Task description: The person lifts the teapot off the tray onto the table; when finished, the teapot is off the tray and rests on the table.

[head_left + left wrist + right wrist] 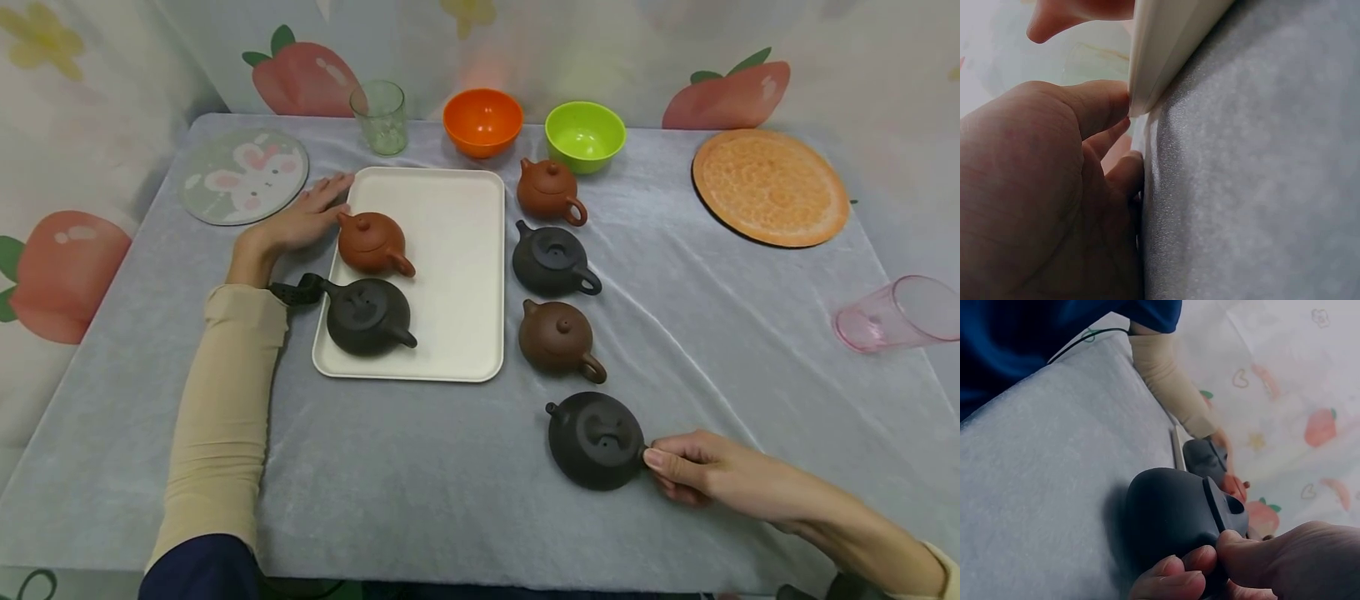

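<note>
My right hand [697, 475] pinches the handle of a black teapot [596, 437] at the near right; its spout points left. In the right wrist view the thumb and curled fingers close on that handle beside the round body [1169, 509]. The left hand [303, 218] lies with extended fingers at the far left corner of a cream tray [450, 333], its thumb at the rim in the left wrist view. On the tray stand an orange-brown teapot [370, 242] and another black teapot [366, 317]. Right of it are a reddish-brown teapot [546, 192], a black one [551, 260] and a dark brown one [557, 337].
Along the back stand a green glass [381, 121], an orange bowl [482, 123] and a lime bowl [585, 137]. A round rabbit mat [247, 177] lies at the left, a round orange-tan mat [771, 187] at the right. A pink glass [892, 318] lies tipped near the right edge.
</note>
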Motion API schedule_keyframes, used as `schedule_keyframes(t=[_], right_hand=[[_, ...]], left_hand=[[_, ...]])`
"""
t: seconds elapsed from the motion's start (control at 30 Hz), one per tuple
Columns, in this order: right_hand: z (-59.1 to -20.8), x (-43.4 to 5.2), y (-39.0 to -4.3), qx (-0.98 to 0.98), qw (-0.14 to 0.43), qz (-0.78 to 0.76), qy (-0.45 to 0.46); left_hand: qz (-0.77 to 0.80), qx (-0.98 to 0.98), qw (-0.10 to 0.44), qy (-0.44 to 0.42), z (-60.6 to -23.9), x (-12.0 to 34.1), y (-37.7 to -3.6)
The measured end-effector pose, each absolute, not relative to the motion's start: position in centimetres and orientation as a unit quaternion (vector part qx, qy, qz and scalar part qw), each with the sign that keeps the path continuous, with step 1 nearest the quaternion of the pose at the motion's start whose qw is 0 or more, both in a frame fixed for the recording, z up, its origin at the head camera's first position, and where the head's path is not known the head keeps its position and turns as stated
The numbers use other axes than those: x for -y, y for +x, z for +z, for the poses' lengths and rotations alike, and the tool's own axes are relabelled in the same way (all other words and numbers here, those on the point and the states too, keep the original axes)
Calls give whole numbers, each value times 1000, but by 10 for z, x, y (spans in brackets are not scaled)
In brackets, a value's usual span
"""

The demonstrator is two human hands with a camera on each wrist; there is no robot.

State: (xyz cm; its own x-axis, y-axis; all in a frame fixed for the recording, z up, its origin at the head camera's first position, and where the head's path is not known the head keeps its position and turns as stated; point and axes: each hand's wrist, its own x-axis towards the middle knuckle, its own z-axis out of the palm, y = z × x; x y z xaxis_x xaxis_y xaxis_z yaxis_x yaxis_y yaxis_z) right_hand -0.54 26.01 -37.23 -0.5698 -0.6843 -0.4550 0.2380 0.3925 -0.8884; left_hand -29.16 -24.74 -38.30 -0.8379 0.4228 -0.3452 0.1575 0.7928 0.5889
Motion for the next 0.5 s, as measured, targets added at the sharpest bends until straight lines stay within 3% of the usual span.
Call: schedule_keyframes(t=[0.5], right_hand=[[-374, -287, 0, -712, 437, -532, -139]], left_hand=[[278, -917, 240, 154, -383, 248, -292]])
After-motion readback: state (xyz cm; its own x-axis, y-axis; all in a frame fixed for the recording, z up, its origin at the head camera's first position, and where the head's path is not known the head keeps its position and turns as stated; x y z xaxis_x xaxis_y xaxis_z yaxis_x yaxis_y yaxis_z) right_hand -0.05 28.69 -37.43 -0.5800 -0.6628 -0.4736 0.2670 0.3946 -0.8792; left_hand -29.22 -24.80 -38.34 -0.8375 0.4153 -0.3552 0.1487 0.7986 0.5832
